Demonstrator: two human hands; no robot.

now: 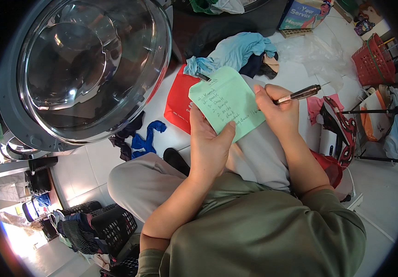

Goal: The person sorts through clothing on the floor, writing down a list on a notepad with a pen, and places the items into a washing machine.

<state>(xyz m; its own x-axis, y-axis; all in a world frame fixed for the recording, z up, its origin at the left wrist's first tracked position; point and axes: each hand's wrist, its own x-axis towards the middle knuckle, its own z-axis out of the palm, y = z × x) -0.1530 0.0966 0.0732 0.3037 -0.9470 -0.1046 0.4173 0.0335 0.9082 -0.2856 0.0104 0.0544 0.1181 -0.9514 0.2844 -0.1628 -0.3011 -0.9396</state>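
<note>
My left hand [210,142] grips a pale green paper pad [232,93] from below, its thumb lying across the lower edge. Handwritten lines run down the sheet, and a small black clip [204,77] sits at its top edge. In my right hand [278,110] is a dark pen [297,94], its upper end pointing away to the right. That hand rests by the pad's right side. The writing tip is hidden or too small to make out. Behind the pad lies a red bag [180,104], with a light blue cloth [238,52] heaped beyond it.
A washing machine's round glass door [95,69] hangs wide at the upper left. Blue clothing [149,138] lies on the tiled floor. Black perforated baskets [114,223] with clothes stand lower left. To the right are a red basket [373,62], a patterned shoe [339,128] and a black rack [375,111].
</note>
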